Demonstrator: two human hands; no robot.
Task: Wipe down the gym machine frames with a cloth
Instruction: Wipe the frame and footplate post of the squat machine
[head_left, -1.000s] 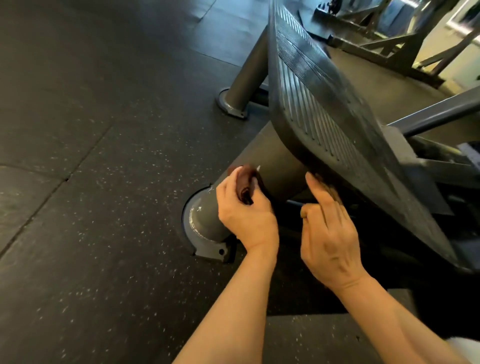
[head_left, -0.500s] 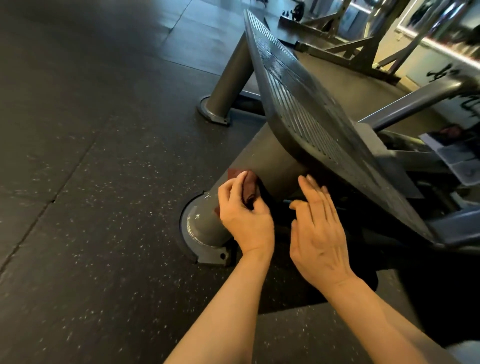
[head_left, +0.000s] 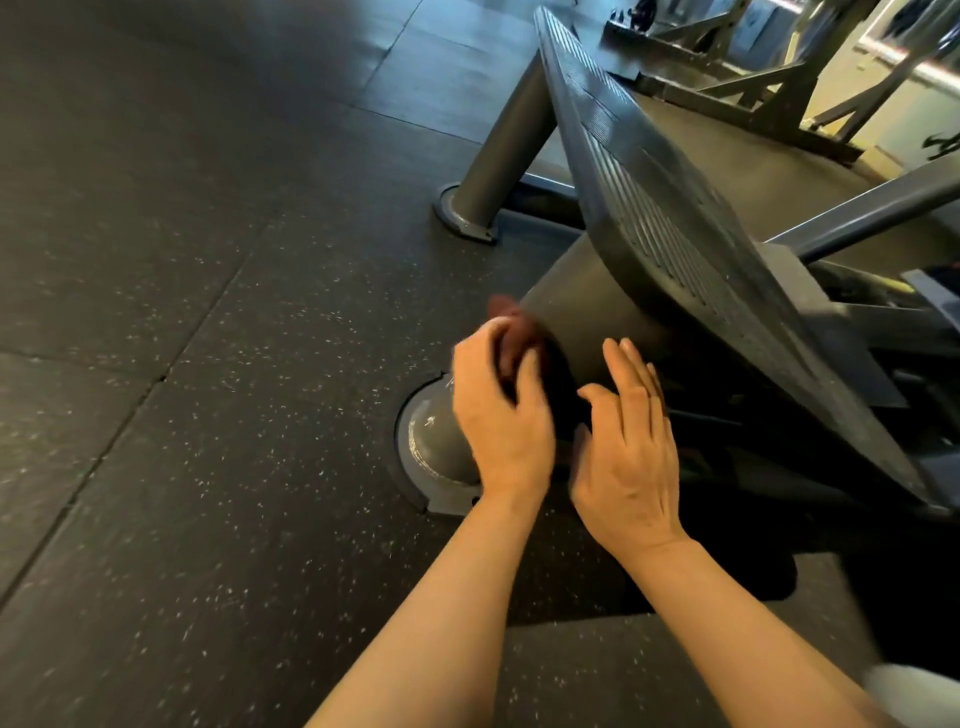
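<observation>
A thick grey frame tube (head_left: 576, 317) slants down from under the ribbed black footplate (head_left: 691, 244) to a round floor foot (head_left: 431, 447). My left hand (head_left: 498, 410) grips a dark reddish-brown cloth (head_left: 511, 325) against the tube's lower part; most of the cloth is hidden by my fingers and the image is motion-blurred there. My right hand (head_left: 631, 436) is just right of it, fingers straight and together, pointing up at the tube's underside below the footplate's edge. Whether it touches the tube is unclear.
A second grey leg (head_left: 498, 156) with its own foot plate stands further back. Dark speckled rubber floor tiles (head_left: 182, 364) spread to the left. Machine rails and linkages (head_left: 872, 213) crowd the right; other gym frames (head_left: 769, 78) stand at the top right.
The left hand with the cloth has slid a little along the lower tube, blurred by motion. The right hand has straightened from a pointing finger at the footplate edge and dropped lower beside the left.
</observation>
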